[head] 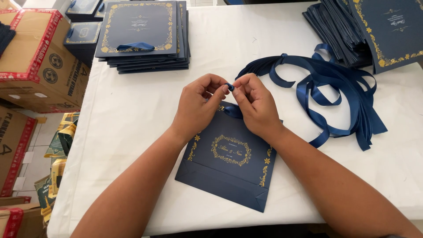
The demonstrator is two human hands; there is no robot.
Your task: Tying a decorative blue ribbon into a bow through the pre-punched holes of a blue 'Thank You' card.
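The left hand [196,105] and the right hand [254,105] meet fingertip to fingertip, both pinched shut on a short end of blue ribbon [229,87] just above the top edge of a flat navy paper bag [227,161] with gold ornament, which lies on the white bench [132,119] under the wrists. At 2 o'clock from the hands sprawls a loose bundle of blue ribbons [335,94], with a fanned pile of flat bags [352,31] beyond it. At 11 o'clock sits a neat stack of finished bags [143,33], and at 9 o'clock, off the bench, stand cardboard boxes [39,61].
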